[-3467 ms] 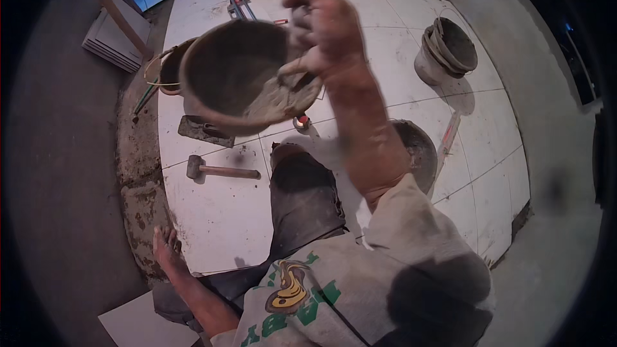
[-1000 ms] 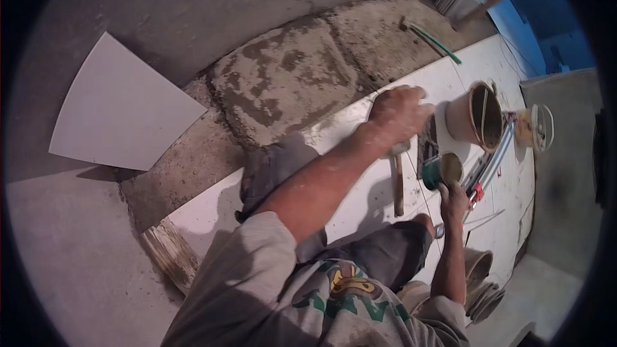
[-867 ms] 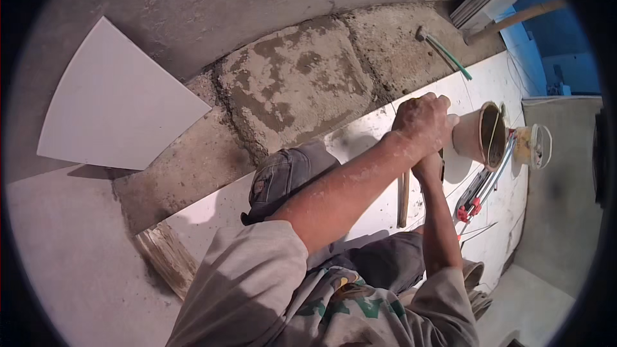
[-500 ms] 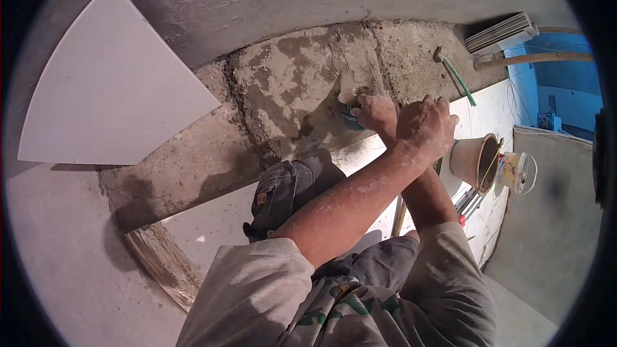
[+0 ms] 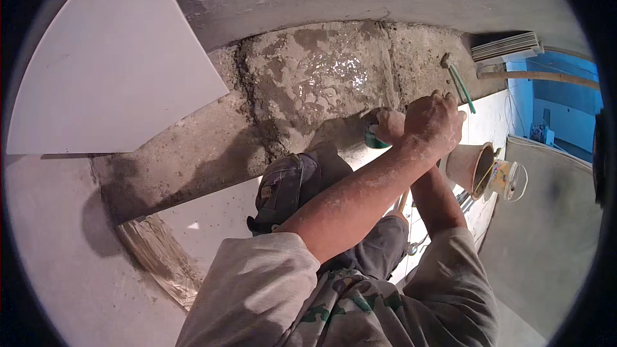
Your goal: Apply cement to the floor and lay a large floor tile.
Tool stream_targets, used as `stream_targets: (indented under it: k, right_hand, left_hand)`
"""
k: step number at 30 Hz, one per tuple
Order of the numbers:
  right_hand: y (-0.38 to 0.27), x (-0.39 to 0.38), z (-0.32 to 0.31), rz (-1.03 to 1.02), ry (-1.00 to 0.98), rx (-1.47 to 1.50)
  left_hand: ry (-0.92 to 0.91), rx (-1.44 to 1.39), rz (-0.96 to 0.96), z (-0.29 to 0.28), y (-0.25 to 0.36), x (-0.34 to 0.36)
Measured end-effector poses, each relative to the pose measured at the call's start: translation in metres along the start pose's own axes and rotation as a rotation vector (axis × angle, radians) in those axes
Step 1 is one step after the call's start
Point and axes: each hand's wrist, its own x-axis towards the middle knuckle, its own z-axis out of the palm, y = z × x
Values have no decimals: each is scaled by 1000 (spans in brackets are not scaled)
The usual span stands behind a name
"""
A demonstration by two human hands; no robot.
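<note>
My right hand [image 5: 388, 125] holds a green can [image 5: 375, 141] low over the rough concrete strip, at the edge of the white tiled floor [image 5: 199, 209]. Above and left of the can, water glistens on a patch of mortar [image 5: 328, 77]. My left hand [image 5: 439, 122] is crossed over my right arm, fingers curled; whatever they grip is hidden. A green-handled tool [image 5: 461, 88] lies on the concrete beyond it. A tan bucket [image 5: 461, 167] stands to the right, and a wooden handle [image 5: 401, 203] shows below my arms.
A large white tile [image 5: 109, 71] occupies the upper left, beside the grey wall. Stacked tiles [image 5: 501, 48] and a wooden pole [image 5: 540, 76] are at upper right, near a blue-lit opening. A smaller plastic pail [image 5: 504, 180] stands behind the bucket. My bent legs are beneath me.
My view swung left toward the concrete strip. The large bowl left my hand; the green can was taken up and tipped. A glistening wet patch has appeared, and the can has since drawn back slightly.
</note>
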Motion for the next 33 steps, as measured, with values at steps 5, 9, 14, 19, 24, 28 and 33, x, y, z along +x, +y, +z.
stream_targets:
  k: [5,9,14,19,24,28,33]
  right_hand:
    - [-10,31,-43,156,-106,149]
    - [-7,42,-36,117,2,91]
    - [25,31,26,77,102,171]
    - [31,-39,73,13,201,678]
    - [16,-103,53,-16,210,391]
    - [1,-114,37,130,-75,328]
    - [-1,-109,49,45,2,271]
  left_hand:
    - [42,48,-28,-9,-4,-1]
    - [133,60,42,-6,-11,3]
    - [115,97,75,3,-14,6]
    - [61,56,25,-9,-16,11]
    - [32,73,40,-13,-15,10]
    - [-17,41,-67,-8,-13,13]
    - [-4,43,-46,-2,-13,13]
